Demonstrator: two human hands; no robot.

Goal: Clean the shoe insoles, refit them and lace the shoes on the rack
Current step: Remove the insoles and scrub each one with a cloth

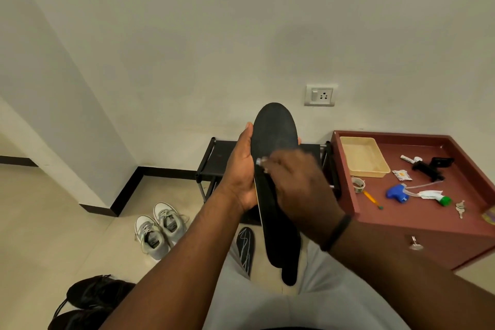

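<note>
The black insole was held upright before the shoe rack, long axis from 12 to 6 o'clock, gripped along its 9 o'clock edge by the left hand, while the blurred right hand, fingers curled on a small pale object, was pressed against its 3 o'clock face.

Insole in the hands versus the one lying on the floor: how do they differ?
The held insole stands nearly upright, gripped by the left hand; the floor insole lies flat and untouched. The held insole shows a plain dark face; the floor insole bears pale line markings. Both are dark.
</note>
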